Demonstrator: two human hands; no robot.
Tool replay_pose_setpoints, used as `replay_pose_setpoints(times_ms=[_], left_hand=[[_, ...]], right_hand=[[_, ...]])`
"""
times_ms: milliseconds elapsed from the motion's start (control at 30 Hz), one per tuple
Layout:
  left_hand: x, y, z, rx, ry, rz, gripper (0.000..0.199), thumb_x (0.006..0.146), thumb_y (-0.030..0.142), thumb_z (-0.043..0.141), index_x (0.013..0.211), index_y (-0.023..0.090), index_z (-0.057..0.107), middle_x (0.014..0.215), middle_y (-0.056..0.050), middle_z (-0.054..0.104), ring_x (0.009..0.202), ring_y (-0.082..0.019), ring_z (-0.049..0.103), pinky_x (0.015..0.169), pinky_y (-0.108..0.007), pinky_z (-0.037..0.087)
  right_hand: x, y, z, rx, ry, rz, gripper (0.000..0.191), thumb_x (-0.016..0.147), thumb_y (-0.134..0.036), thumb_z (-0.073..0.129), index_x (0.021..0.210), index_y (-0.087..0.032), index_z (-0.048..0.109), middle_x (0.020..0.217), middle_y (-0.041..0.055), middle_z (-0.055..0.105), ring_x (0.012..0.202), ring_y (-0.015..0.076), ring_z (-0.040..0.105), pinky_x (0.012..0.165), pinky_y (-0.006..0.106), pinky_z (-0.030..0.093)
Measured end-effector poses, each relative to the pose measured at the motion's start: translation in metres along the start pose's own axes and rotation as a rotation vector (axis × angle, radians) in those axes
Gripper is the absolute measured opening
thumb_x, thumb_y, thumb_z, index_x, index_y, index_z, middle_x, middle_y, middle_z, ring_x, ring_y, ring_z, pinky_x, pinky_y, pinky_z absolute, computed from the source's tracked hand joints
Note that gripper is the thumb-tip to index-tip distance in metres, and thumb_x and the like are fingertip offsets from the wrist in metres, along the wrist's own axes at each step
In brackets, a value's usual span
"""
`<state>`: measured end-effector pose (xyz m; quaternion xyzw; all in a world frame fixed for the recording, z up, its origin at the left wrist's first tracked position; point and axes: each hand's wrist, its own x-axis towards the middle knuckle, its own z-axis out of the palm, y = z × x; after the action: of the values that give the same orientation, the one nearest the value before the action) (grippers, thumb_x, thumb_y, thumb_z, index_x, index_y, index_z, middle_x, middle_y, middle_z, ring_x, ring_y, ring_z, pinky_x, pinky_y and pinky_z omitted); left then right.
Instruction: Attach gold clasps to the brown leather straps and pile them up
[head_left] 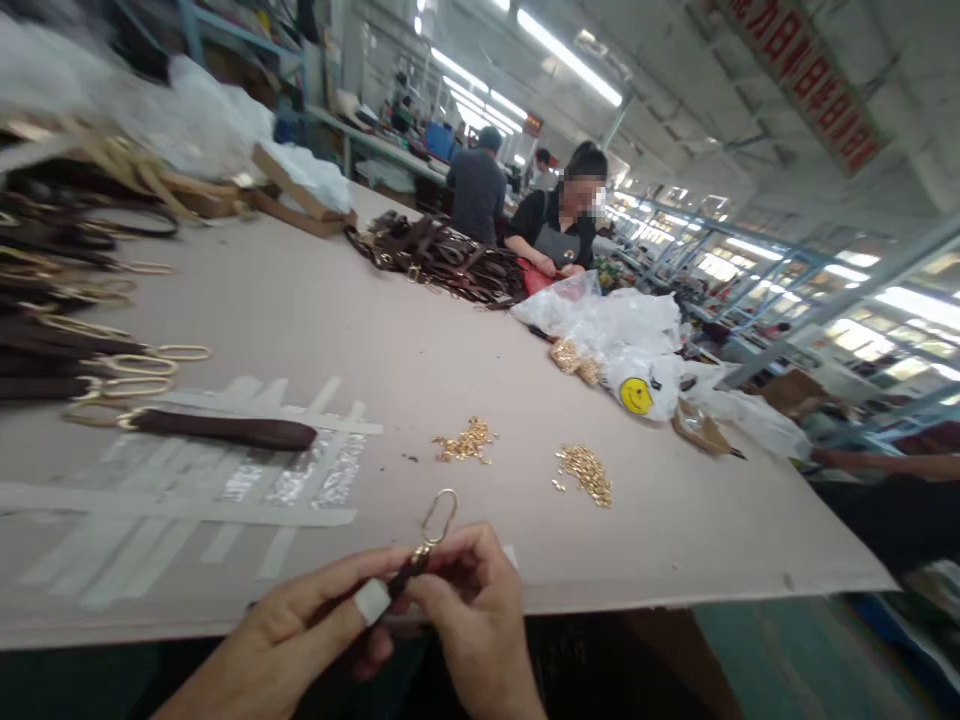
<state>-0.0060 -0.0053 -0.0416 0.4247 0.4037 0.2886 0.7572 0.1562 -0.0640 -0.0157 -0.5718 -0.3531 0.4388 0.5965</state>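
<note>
At the table's front edge, both my hands grip a dark brown leather strap [403,577] with a gold oval clasp [439,516] standing up at its end. My left hand [315,620] pinches the strap from the left, white tape wrapped round its thumb. Just below the clasp, my right hand [476,610] closes its fingers on the strap; its fingertips are partly hidden. Beyond the hands lie two small piles of gold metal pieces, a nearer-left pile [469,440] and a right pile [586,474]. A similar brown strap [225,429] with a gold clasp rests on taped plastic at left.
Many brown straps with gold clasps [142,365] are stacked along the left edge. A heap of dark straps [442,255] and white plastic bags [622,335] lie toward the far side. A person [559,225] works across the table [480,370]; an arm [885,462] shows at right.
</note>
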Motion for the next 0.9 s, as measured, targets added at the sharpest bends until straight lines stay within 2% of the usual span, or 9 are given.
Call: replay_pose_setpoints(times_ms=[67,133,233,367,433,533,667,900], left_hand=[[-0.005,0.011,0.005,-0.057,-0.062,-0.009,0.041,0.072,0.041,0.082,0.109,0.024,0.077,0.087,-0.004,0.075,0.064,-0.016,0.063,0.062,-0.026,0.053],[-0.008,0.017,0.008,-0.129,-0.026,0.007,0.044,0.070,0.038,0.085,0.111,0.024,0.075,0.089,-0.003,0.074,0.064,-0.013,0.061,0.061,-0.023,0.051],[-0.008,0.019,0.007,-0.202,0.033,-0.036,0.040,0.066,0.033,0.088,0.102,0.020,0.076,0.078,-0.001,0.072,0.062,-0.011,0.059,0.058,-0.020,0.049],[-0.005,0.017,0.001,-0.209,0.013,-0.061,0.023,0.070,0.026,0.086,0.088,0.016,0.076,0.071,-0.001,0.070,0.059,-0.009,0.057,0.057,-0.017,0.047],[-0.004,0.018,-0.002,-0.206,0.044,-0.070,0.022,0.069,0.025,0.086,0.086,0.016,0.076,0.072,-0.001,0.070,0.060,-0.009,0.057,0.057,-0.017,0.047],[-0.004,0.020,-0.003,-0.200,0.079,-0.108,0.024,0.067,0.025,0.088,0.087,0.016,0.077,0.074,-0.002,0.071,0.063,-0.010,0.058,0.058,-0.017,0.048],[-0.005,0.020,-0.001,-0.219,0.056,-0.116,0.024,0.070,0.026,0.086,0.090,0.016,0.078,0.074,-0.003,0.072,0.065,-0.012,0.060,0.063,-0.019,0.050],[-0.005,0.017,0.007,-0.206,0.073,-0.111,0.022,0.071,0.022,0.082,0.092,0.016,0.079,0.075,-0.003,0.073,0.067,-0.012,0.061,0.066,-0.020,0.049]], right_hand=[[0.012,-0.001,-0.022,-0.239,-0.039,-0.070,0.015,0.078,-0.028,0.071,0.087,-0.019,0.064,0.082,0.0010,0.069,0.076,0.0160,0.064,0.071,0.026,0.051],[0.030,0.000,-0.047,-0.509,0.053,-0.189,0.018,0.085,-0.036,0.063,0.092,-0.019,0.065,0.086,0.0034,0.071,0.080,0.0174,0.066,0.075,0.028,0.052],[0.059,0.002,-0.082,-0.862,0.213,-0.301,0.026,0.090,-0.041,0.054,0.099,-0.020,0.066,0.094,0.0060,0.073,0.085,0.0197,0.068,0.080,0.032,0.053],[0.078,0.003,-0.124,-1.063,0.276,-0.315,0.029,0.087,-0.036,0.051,0.102,-0.019,0.067,0.100,0.0100,0.073,0.091,0.0255,0.067,0.086,0.042,0.050],[0.078,0.003,-0.144,-1.148,0.324,-0.308,0.032,0.086,-0.035,0.047,0.106,-0.018,0.066,0.103,0.0123,0.072,0.093,0.0278,0.067,0.088,0.045,0.048],[0.074,0.006,-0.169,-1.239,0.344,-0.284,0.034,0.087,-0.035,0.045,0.109,-0.018,0.064,0.101,0.0120,0.073,0.091,0.0278,0.067,0.083,0.044,0.050],[0.076,0.010,-0.182,-1.318,0.283,-0.311,0.033,0.091,-0.035,0.043,0.111,-0.019,0.063,0.105,0.0101,0.072,0.094,0.0260,0.067,0.084,0.041,0.051],[0.091,0.009,-0.175,-1.444,0.201,-0.360,0.030,0.092,-0.033,0.044,0.107,-0.022,0.067,0.101,0.0108,0.071,0.092,0.0271,0.065,0.084,0.042,0.048]])
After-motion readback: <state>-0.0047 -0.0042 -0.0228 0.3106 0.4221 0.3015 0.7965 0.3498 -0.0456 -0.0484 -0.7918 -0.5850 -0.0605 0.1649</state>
